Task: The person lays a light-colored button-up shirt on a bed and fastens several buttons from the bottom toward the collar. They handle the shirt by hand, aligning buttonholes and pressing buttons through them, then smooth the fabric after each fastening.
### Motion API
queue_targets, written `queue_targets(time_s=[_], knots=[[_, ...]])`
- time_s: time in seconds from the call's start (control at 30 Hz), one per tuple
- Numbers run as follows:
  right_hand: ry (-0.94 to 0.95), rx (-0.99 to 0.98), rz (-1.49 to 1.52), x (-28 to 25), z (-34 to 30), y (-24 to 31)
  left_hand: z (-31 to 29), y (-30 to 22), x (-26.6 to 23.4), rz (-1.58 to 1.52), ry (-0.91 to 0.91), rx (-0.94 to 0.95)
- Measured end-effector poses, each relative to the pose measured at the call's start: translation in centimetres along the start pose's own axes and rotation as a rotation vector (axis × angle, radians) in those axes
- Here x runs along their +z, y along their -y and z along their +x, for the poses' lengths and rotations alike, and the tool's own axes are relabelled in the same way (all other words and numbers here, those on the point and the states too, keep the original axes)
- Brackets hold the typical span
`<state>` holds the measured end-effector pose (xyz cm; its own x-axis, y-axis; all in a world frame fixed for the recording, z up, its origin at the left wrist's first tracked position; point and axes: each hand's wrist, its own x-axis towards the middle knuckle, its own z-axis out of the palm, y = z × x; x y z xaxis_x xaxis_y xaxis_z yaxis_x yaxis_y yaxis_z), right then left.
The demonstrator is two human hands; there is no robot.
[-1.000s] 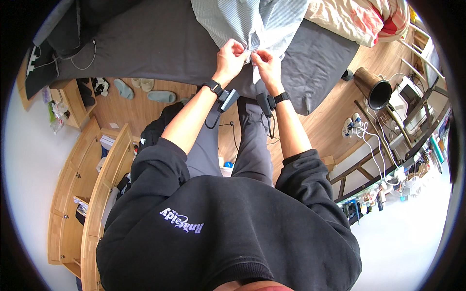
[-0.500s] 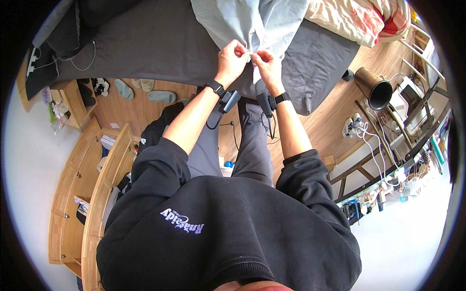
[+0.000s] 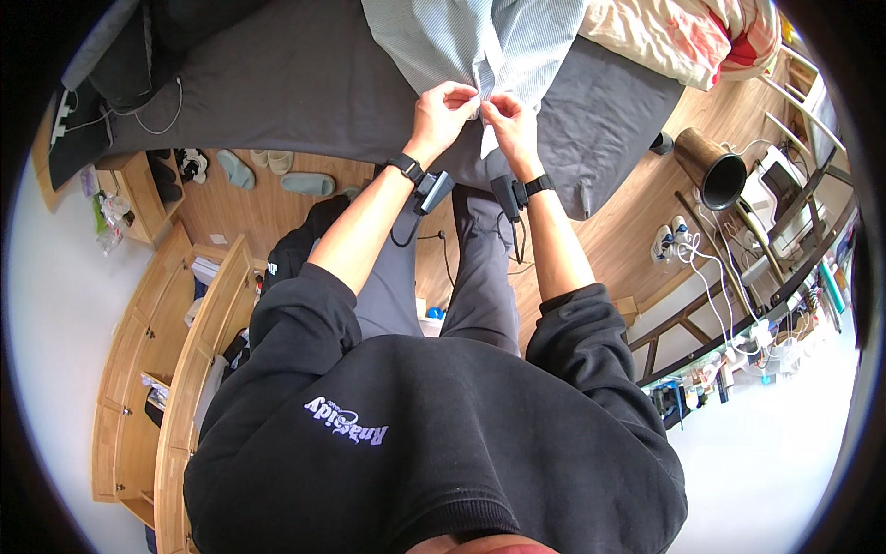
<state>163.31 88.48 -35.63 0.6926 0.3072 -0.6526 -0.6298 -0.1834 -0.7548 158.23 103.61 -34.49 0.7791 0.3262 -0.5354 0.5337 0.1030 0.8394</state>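
A light blue, finely striped shirt (image 3: 531,46) lies spread on the dark grey bed sheet (image 3: 305,88), its lower end toward me. My left hand (image 3: 443,115) pinches the left side of its front opening between thumb and forefinger. Close beside it, my right hand (image 3: 509,125) has thumb and fingers closed on the other edge of the same opening. A pale corner of the shirt hangs down between the two hands. Whether a button sits between the fingertips is too small to tell. Both wrists carry black straps with small dark boxes.
A patterned quilt (image 3: 655,37) is heaped at the bed's far right. Right of the bed stand a dark bin (image 3: 715,171), sneakers (image 3: 664,242) and a desk with tangled cables. Slippers (image 3: 307,184) lie on the floor at left, near an open wooden cabinet (image 3: 171,369).
My left hand has turned slightly, its fingers now reaching straighter across toward the right hand. The right hand and the shirt have hardly moved.
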Motion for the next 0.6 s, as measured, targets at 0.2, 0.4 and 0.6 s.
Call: queue_targets(time_s=[0.2,0.4,0.6], knots=[[0.015,-0.014,0.035,0.04,0.16,-1.00,0.27,0.06,-0.28,0.119,-0.011,-0.060],[0.006,-0.064,-0.098,-0.30,0.44,-1.05,0.42,0.32,-0.11,-0.062,0.008,-0.154],[-0.018,-0.050,-0.151,-0.27,0.55,-0.90,0.45,0.22,0.11,-0.005,0.006,-0.083]])
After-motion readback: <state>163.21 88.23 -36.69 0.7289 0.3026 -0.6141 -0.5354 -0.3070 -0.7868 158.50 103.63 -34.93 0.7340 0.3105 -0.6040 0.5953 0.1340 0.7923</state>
